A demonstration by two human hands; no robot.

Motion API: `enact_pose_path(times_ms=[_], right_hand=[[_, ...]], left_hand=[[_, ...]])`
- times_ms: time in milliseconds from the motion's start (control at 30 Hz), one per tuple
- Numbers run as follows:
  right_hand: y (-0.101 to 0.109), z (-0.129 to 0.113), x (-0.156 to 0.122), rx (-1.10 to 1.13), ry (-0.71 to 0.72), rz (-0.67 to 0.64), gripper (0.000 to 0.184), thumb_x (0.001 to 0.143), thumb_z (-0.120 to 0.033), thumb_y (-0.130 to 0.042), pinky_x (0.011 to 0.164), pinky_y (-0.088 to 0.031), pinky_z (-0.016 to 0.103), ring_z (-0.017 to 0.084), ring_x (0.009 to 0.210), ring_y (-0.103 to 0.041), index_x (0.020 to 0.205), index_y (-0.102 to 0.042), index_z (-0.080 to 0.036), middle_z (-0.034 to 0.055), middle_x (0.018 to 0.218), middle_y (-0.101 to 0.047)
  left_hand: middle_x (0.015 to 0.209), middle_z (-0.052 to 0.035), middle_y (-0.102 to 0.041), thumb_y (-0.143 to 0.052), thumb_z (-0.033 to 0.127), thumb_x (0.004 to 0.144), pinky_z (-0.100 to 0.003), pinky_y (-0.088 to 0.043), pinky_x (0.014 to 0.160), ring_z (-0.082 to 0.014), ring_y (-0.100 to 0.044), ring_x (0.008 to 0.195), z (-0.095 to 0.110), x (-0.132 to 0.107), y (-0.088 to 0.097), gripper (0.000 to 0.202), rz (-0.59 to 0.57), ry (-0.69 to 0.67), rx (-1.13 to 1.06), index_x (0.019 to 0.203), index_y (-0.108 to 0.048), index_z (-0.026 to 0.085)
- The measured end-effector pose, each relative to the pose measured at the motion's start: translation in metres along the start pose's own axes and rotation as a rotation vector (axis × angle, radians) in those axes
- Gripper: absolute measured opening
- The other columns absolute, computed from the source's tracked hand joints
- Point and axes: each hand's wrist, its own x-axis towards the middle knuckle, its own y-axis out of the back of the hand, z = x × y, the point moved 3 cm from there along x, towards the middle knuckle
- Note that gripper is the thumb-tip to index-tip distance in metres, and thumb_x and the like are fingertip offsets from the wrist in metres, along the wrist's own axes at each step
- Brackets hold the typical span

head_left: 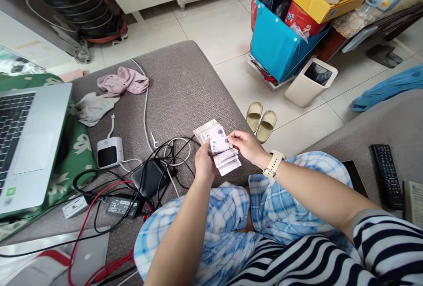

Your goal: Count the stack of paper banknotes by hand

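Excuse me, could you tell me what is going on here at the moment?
A person sits on a grey couch holding a wad of banknotes over their lap. The left hand has the wad in its grip from below, while the right hand pinches the top notes at their edge. Beyond it lie tangled cables, with a laptop further left.

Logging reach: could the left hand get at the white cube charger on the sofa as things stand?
Probably yes: only loose cables lie between the left hand and the white cube charger, though that hand is holding banknotes.
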Motion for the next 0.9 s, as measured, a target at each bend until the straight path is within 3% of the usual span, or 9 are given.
enact_pose_path(times_ms=[400, 633, 900], right_hand=[[0.0007, -0.0038, -0.0008, 0.003, 0.02, 0.007, 0.018, 0.083, -0.034, -0.057, 0.052, -0.033, 0.025, 0.011, 0.053, -0.043, 0.075, -0.057, -0.018, -0.0035, 0.063, -0.049], [0.0002, -0.0028, -0.0009, 0.042, 0.023, 0.005, 0.024, 0.084, -0.036, -0.056, 0.051, -0.032, 0.025, 0.011, 0.052, -0.043, 0.067, -0.054, -0.019, -0.0041, 0.058, -0.045], [-0.0014, 0.0016, 0.001, 0.091, -0.016, -0.043, 0.028, 0.085, -0.043, -0.054, 0.049, -0.032, 0.025, 0.011, 0.05, -0.044, 0.072, -0.057, -0.018, -0.001, 0.057, -0.056]], left_hand=[[0.088, -0.009, -0.073, -0.065, 0.027, 0.074, -0.032, -0.053, 0.071, -0.0215, -0.069, 0.077, -0.0019, 0.0022, 0.0038, 0.023, 0.02, 0.007, 0.022, 0.091, -0.067, 0.011], [0.082, -0.0081, -0.073, -0.062, 0.023, 0.074, -0.033, -0.053, 0.071, -0.0214, -0.069, 0.074, 0.0029, -0.003, -0.0001, 0.019, 0.057, -0.001, 0.047, 0.088, -0.067, 0.011], [0.089, -0.0105, -0.073, -0.067, 0.027, 0.072, -0.038, -0.052, 0.078, -0.024, -0.069, 0.079, 0.0042, -0.0043, -0.0032, 0.028, 0.011, -0.012, 0.009, 0.096, -0.067, 0.01]])
